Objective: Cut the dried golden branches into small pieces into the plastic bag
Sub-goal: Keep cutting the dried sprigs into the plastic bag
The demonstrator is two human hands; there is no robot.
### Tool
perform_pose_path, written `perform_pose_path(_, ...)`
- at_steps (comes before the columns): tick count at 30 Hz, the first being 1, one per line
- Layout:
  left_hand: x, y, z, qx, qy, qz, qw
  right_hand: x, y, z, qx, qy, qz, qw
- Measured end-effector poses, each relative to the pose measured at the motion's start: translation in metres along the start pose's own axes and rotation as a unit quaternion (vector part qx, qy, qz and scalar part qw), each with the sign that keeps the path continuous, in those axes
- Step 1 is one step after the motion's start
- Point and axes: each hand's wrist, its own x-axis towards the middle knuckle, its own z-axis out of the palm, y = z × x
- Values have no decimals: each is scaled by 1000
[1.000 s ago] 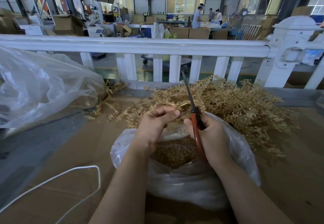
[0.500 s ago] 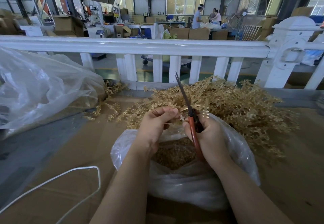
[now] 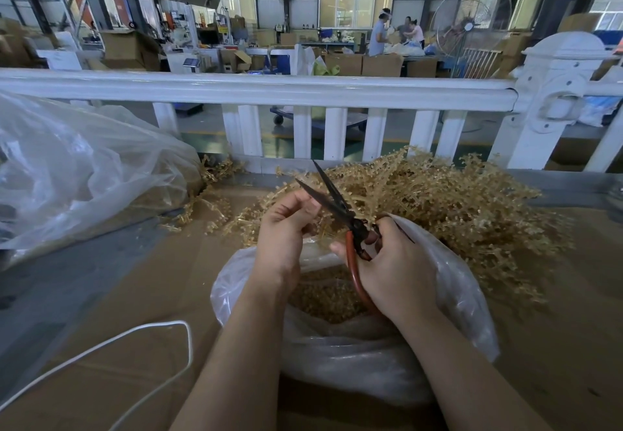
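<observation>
Now two hands point(image 3: 283, 228) point(image 3: 394, 269), one scissors point(image 3: 340, 210), two plastic bags point(image 3: 465, 296) point(image 3: 84, 167).

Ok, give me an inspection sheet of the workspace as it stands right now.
Surface: brown cardboard sheet over a grey table.
Job's things: heap of dried golden branches; open clear plastic bag holding golden cut pieces; red-handled scissors, blades apart.
Clutter: large crumpled clear plastic bag at left, stray golden sprigs beside it.
Hands: left hand pinches a sprig at the blades; right hand grips the scissors over the bag.
Cables: white cord looping across the cardboard.
Surroundings: white railing, standing fan, cardboard boxes, people working far off.
</observation>
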Motion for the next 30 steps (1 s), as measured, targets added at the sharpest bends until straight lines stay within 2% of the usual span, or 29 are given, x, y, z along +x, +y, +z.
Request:
perform_pose_path(10, -1, 1, -1, 10, 7, -18, 1000, -1, 1, -2, -36, 25, -24, 999)
perform_pose_path(20, -3, 3, 0, 2, 1, -29, 1000, -2, -2, -4, -49, 31, -11, 998)
perform_pose_path(30, 1, -2, -1, 2, -7, -17, 1000, -2, 0, -6, -51, 1, 0, 999)
